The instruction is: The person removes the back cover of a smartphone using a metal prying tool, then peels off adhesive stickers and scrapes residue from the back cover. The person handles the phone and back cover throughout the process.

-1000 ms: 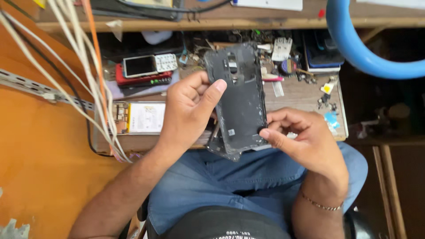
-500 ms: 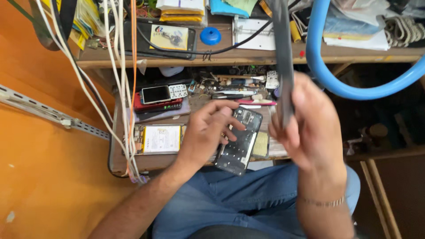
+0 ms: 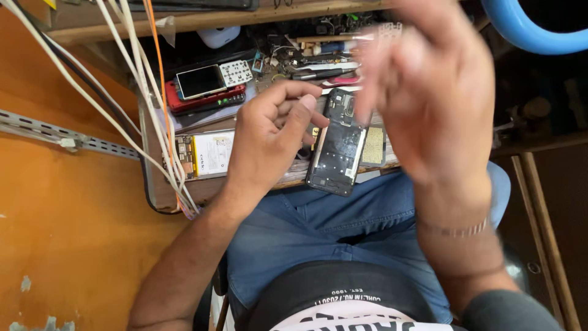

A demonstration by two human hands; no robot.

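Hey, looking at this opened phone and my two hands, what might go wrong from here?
The opened phone juts past the workbench edge over the lap, with only the left hand beside it, so it may slip off. The right hand is raised and blurred above it; coming down, it might knock the exposed insides. The loose battery lies near dangling cables and could get snagged.

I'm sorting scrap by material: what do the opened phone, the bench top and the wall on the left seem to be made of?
Opened phone: dark glossy inner frame, probably plastic and metal, with exposed parts near its top. Bench top: wood, judging by its brown, worn edge. Wall: orange painted surface with chipped patches; what lies underneath cannot be told.
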